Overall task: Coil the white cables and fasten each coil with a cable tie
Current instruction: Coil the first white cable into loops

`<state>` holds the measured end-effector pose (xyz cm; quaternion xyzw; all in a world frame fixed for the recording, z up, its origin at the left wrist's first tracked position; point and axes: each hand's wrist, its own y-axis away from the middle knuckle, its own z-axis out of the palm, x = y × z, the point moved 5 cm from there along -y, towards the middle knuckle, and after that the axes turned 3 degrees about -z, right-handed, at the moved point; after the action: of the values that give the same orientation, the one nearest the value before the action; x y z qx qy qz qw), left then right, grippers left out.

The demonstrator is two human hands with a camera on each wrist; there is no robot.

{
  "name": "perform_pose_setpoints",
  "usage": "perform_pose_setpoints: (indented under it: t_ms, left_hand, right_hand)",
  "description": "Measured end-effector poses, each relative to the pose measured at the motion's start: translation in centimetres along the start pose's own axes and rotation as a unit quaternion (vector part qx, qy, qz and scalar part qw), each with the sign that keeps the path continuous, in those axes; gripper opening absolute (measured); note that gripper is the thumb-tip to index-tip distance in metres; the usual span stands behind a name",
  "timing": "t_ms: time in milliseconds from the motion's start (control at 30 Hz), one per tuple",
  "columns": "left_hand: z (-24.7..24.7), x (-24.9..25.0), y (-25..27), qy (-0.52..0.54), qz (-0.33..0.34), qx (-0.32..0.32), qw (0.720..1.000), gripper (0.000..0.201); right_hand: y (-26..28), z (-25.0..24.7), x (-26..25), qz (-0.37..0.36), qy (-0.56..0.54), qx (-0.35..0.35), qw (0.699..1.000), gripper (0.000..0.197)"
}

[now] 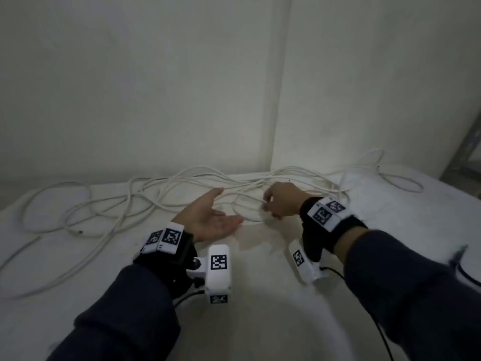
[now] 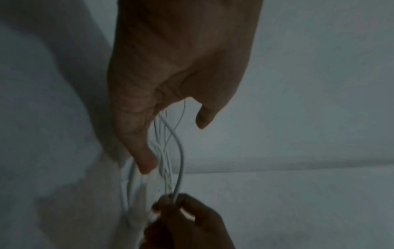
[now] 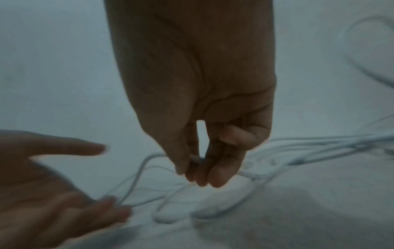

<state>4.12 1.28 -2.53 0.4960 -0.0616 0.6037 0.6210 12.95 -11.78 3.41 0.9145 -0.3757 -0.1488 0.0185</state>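
Several loose white cables [image 1: 145, 194] sprawl in tangled loops across the back of the white table [image 1: 260, 295]. My left hand [image 1: 216, 217] is held palm up just in front of them, fingers straight and empty; in the left wrist view the left hand [image 2: 170, 118] shows cable strands [image 2: 179, 151] running past its fingers. My right hand [image 1: 273, 204] pinches a white cable strand between thumb and fingers, and in the right wrist view the right hand [image 3: 196, 161] grips the cable [image 3: 140, 175] the same way. I see no cable tie.
A white wall [image 1: 156, 87] rises right behind the cables. A white bag-like object [image 1: 361, 178] lies at the back right. Black camera leads [image 1: 468, 277] trail along the right side. A metal frame [image 1: 468, 147] stands at the far right.
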Motion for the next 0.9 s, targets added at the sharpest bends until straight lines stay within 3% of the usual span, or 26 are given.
perform_pose_setpoints:
  t_ms: [33,100,167,300,400,533,600,700,767,833,900]
  left_hand:
    - [0.5,0.1,-0.4,0.052,0.012,-0.006,0.999,0.047]
    - [0.8,1.5,-0.9,0.133,0.101,-0.004,0.986,0.028]
    - [1.3,2.8,-0.8,0.170,0.193,-0.021,0.966,0.017]
    - [2.8,4.3,2.1,0.103,0.304,-0.047,0.946,0.019]
    - [3.1,4.8,5.4,0.026,0.362,-0.085,0.928,0.030]
    - [2.6,5.5,9.5,-0.072,0.421,-0.087,0.900,0.038]
    - [2.2,6.0,11.5,-0.087,0.443,-0.075,0.889,0.030]
    - [1.3,6.8,13.4,-0.050,0.456,-0.065,0.886,0.018]
    - [0.1,6.9,13.1,0.017,0.424,-0.053,0.904,0.018]
    - [-1.4,6.2,12.6,0.113,0.344,-0.060,0.930,0.017]
    - [-2.6,5.0,12.3,0.191,0.254,-0.068,0.946,0.013]
  right_hand:
    - [-0.1,-0.3,-0.5,-0.032,0.006,0.035,0.999,0.028]
    - [0.9,-0.8,-1.5,-0.075,-0.021,0.084,0.993,0.025]
    - [2.3,-0.2,-2.5,-0.100,-0.062,0.043,0.992,0.020]
    - [3.0,1.4,-0.7,0.006,-0.239,-0.092,0.967,0.019]
    - [2.4,1.7,1.2,0.089,-0.458,-0.078,0.881,0.030]
    - [2.1,0.4,0.8,0.042,-0.693,0.004,0.720,0.019]
    - [2.3,-0.8,0.2,0.017,-0.740,0.075,0.668,0.014]
    - [3.4,-2.6,-0.6,-0.005,-0.735,0.193,0.650,0.007]
    - [4.1,-3.7,-0.5,-0.014,-0.719,0.263,0.643,0.023]
    - [5.4,-4.7,-0.3,-0.010,-0.728,0.290,0.622,0.030]
    - [6.7,-5.0,0.2,0.007,-0.730,0.274,0.626,0.036]
